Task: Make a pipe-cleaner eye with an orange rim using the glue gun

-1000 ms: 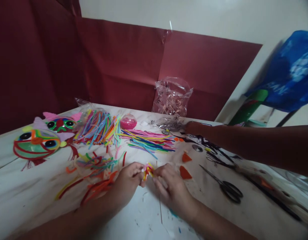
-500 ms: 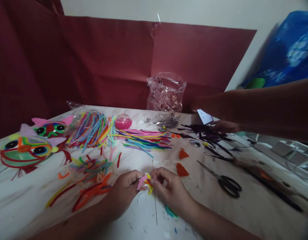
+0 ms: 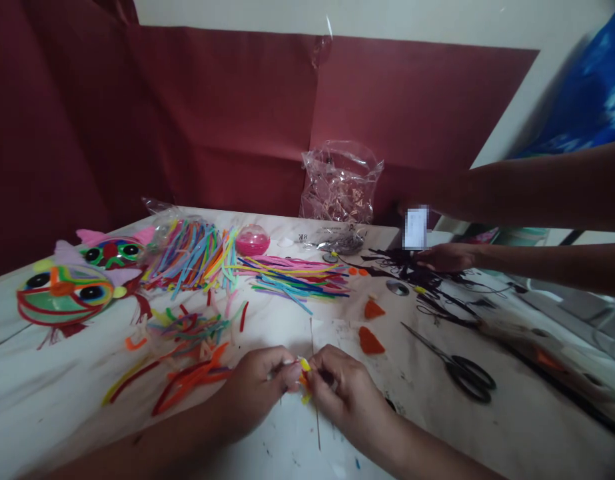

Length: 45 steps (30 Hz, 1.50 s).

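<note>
Bench [image 3: 52,393]: pale, streaked | Left hand [image 3: 254,383] and right hand [image 3: 344,383]: close together, fingers of each pinched closed | Black scissors [image 3: 449,359]: on the bench, right of the hands | Yellow-and-orange piece [image 3: 305,365]: between the hands, above the bench, gripped by both
</note>
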{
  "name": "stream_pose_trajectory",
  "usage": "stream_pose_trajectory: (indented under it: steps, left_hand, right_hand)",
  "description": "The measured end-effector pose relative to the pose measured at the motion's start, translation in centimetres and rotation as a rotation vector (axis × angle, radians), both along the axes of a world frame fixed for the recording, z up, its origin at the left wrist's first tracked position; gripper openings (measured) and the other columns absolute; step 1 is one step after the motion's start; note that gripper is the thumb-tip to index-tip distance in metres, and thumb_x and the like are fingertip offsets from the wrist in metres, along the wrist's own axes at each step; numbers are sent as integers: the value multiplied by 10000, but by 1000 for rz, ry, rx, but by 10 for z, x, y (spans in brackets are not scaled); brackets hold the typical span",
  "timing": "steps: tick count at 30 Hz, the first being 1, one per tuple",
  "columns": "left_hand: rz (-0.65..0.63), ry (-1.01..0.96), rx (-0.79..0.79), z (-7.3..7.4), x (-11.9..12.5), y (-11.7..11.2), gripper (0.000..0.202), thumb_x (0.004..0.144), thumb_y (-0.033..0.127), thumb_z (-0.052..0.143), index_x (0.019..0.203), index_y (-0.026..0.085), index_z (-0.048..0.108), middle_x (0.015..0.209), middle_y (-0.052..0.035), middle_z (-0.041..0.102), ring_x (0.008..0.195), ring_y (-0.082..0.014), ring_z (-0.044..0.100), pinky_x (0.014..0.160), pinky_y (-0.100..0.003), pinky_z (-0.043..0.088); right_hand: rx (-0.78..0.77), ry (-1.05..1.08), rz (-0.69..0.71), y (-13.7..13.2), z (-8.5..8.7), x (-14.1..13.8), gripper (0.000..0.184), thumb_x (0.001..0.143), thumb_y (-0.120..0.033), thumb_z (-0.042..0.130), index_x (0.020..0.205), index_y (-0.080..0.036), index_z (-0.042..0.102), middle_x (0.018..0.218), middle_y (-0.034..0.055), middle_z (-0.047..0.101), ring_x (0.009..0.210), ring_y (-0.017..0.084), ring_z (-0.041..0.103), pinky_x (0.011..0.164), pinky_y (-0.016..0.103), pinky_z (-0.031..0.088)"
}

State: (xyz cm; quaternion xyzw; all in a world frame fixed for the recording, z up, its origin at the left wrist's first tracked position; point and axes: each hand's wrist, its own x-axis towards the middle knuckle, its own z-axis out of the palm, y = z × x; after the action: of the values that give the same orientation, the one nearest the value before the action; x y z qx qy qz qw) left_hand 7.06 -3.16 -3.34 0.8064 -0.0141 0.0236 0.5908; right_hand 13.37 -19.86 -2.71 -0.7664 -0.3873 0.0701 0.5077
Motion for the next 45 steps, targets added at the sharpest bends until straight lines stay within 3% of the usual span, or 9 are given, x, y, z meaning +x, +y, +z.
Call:
stream_pose_trajectory:
  steps: [4,8,15,23,28,34,37,41,45]
  left_hand:
    - [-32,54,17,11,-3,-1,389,827,503,467,671,157,556,621,-1,555,617,-141,501,599,-232,368]
    - [-77,67,119,15,-6,-5,372,798,485,474,603,172,521,562,12,518,560,-128,465,564,-229,336]
    - [-115,140,-115,9,-7,-3,418,804,537,498,608,168,505,525,12,517,482,-105,391,514,-232,299]
    - [42,49,-228,3,-4,-12,264,724,399,613,675,184,468,572,44,465,548,-114,411,522,-221,311]
    - [143,-101,-147,1,-5,-12,158,770,337,550,824,192,518,721,10,521,670,-146,484,624,-242,385]
    - [74,-167,175,-4,-6,-7,70,724,137,489,733,187,537,729,-13,580,700,-155,543,643,-229,403]
    - [9,-291,268,-8,-5,-5,105,730,96,474,739,184,531,726,-16,584,689,-147,547,636,-216,402]
    - [-105,-423,338,-11,-7,-5,112,733,76,477,714,179,514,717,-27,591,681,-147,547,617,-210,395]
    - [-142,-460,451,-7,-13,-12,128,761,86,503,675,181,509,683,-20,595,663,-148,544,630,-221,388]
  right_hand:
    - [33,380,88,1,-2,3,256,805,-360,499,630,-175,526,555,-38,452,515,90,383,498,209,322]
    - [20,376,110,0,0,4,284,785,-385,543,596,-177,503,546,-47,433,513,80,359,490,203,297]
    - [101,558,133,1,5,2,327,755,-480,588,646,-178,526,520,-58,446,474,72,334,468,201,265]
    - [33,256,61,-1,3,-3,364,794,-489,580,630,-167,538,575,-30,467,544,96,372,515,221,299]
    - [229,268,-251,36,46,62,400,676,-498,693,530,-186,489,498,-50,455,486,89,392,475,218,317]
    - [188,323,-354,96,85,161,351,873,-376,575,610,-159,497,516,-71,485,399,54,390,417,194,325]
    - [167,289,-281,89,77,137,319,845,-305,579,570,-160,506,495,-61,502,395,56,376,419,199,307]
    - [85,264,-56,47,48,55,247,712,-276,657,527,-155,549,542,-14,580,495,91,478,488,208,367]
    - [-89,89,99,3,25,-4,158,792,-257,541,693,-160,618,639,12,625,601,130,548,570,228,418]
